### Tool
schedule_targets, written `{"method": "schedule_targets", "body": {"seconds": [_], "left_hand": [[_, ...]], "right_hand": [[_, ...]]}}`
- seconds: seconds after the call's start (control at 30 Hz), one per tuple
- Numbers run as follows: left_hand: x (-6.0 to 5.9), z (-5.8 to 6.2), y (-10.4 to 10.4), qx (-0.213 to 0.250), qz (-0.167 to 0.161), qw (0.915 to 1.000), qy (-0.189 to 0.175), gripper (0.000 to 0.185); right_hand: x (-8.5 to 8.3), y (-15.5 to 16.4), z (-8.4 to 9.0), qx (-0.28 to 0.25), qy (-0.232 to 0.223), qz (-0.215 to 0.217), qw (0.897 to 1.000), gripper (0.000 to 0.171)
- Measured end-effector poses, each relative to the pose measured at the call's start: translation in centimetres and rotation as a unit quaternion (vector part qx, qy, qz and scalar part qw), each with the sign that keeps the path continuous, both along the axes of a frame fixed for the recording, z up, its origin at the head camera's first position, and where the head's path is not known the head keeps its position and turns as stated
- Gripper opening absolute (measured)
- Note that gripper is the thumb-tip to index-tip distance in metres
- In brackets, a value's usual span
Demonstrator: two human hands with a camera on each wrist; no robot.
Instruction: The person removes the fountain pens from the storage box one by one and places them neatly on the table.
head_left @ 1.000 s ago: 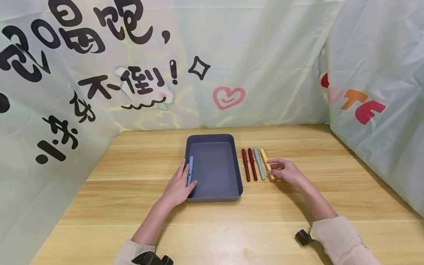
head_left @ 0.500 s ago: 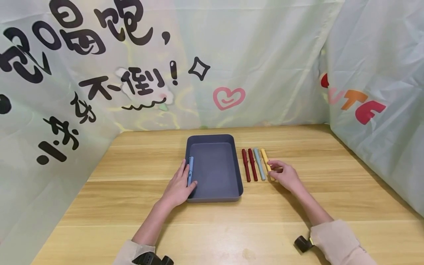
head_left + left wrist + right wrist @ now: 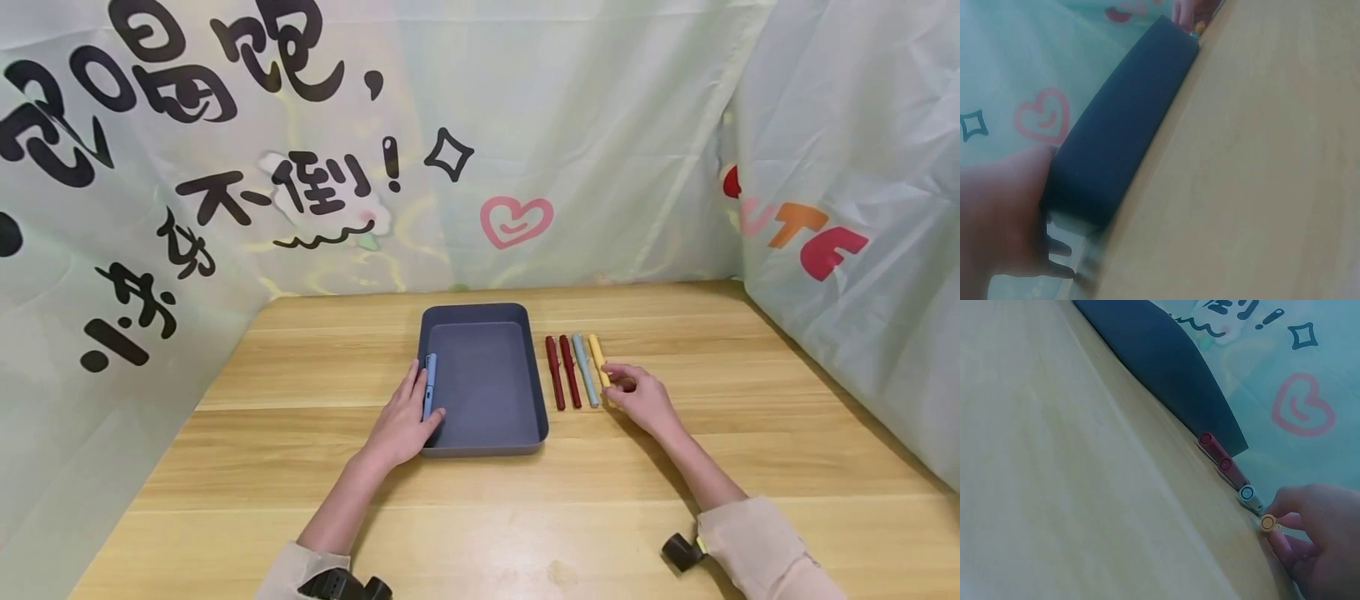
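Observation:
In the head view my left hand (image 3: 399,423) holds the left wall of a dark blue-grey tray (image 3: 491,379), its thumb over the rim. A blue pen (image 3: 430,385) lies inside along that wall, beside the thumb. On the table right of the tray, two dark red pens (image 3: 555,375), a pale blue pen (image 3: 586,372) and a yellow pen (image 3: 596,350) lie side by side. My right hand (image 3: 643,402) pinches the yellow pen's near part between thumb and fingers, hiding some of it. The right wrist view shows the yellow pen's end (image 3: 1267,523) between the fingertips.
The tray stands on a wooden table (image 3: 480,525). A pale printed cloth (image 3: 615,150) hangs behind the table and along both sides. Each forearm carries a black wrist camera, the right one (image 3: 681,552) hanging low near the tabletop.
My right hand has shifted slightly left and its fingers have closed in on the yellow pen. The left hand, tray and other pens stay in place.

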State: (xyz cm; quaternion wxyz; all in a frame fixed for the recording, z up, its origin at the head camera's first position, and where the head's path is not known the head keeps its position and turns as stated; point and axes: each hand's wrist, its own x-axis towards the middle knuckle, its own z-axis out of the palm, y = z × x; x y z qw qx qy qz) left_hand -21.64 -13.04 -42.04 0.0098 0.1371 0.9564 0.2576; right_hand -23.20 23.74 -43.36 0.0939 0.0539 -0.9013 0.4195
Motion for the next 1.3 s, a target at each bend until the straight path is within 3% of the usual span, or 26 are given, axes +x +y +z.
{"method": "schedule_targets", "body": {"seconds": [0.5, 0.87, 1.07, 1.3], "left_hand": [[0.0, 0.2, 0.0, -0.003, 0.002, 1.0, 0.002, 0.072], [0.0, 0.1, 0.1, -0.004, 0.0, 1.0, -0.002, 0.072], [0.0, 0.2, 0.2, 0.001, 0.002, 1.0, -0.004, 0.072], [-0.1, 0.1, 0.2, 0.001, 0.007, 1.0, -0.003, 0.074]], "right_hand": [[0.0, -0.1, 0.1, -0.016, 0.002, -0.004, 1.0, 0.036], [0.3, 0.1, 0.1, -0.07, -0.028, -0.033, 0.997, 0.034], [0.3, -0.1, 0.6, -0.099, -0.015, -0.035, 0.994, 0.033], [0.3, -1.9, 2.3, -0.096, -0.01, -0.011, 0.995, 0.034]]}}
